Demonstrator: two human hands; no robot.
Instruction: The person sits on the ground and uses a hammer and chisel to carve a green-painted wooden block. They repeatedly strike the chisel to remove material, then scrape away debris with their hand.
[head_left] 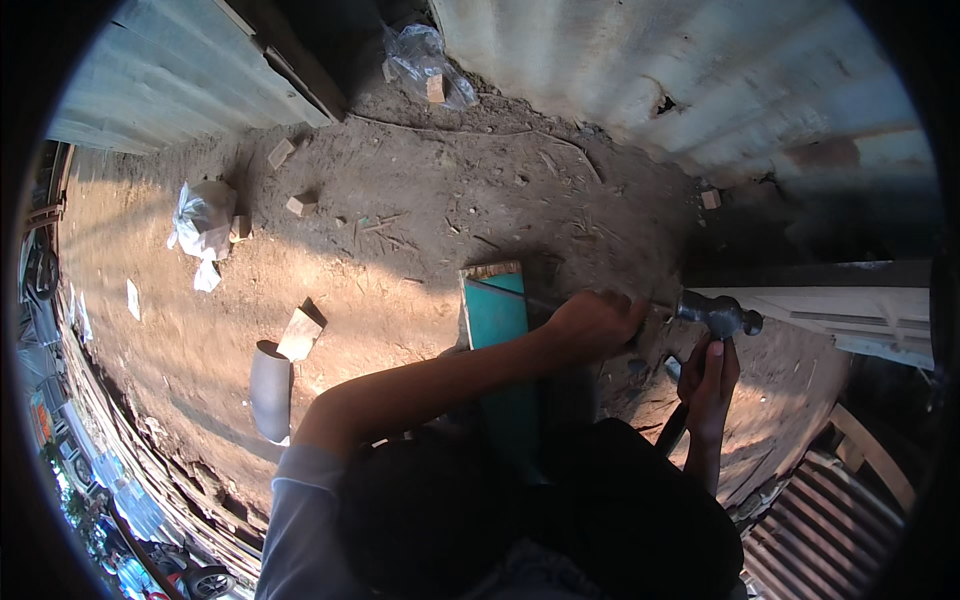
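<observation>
Head: hammer [722,315]; plastic bag [205,215], contents unclear

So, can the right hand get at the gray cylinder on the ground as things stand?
Probably not: the right hand is holding a hammer, and the left forearm and green board lie between it and the gray cylinder.

Dirt ground [370,290], wood blocks [299,336], whitish plastic bag [206,215], grey rounded piece [270,392], crumpled clear plastic [415,55], twigs [385,224]
</observation>
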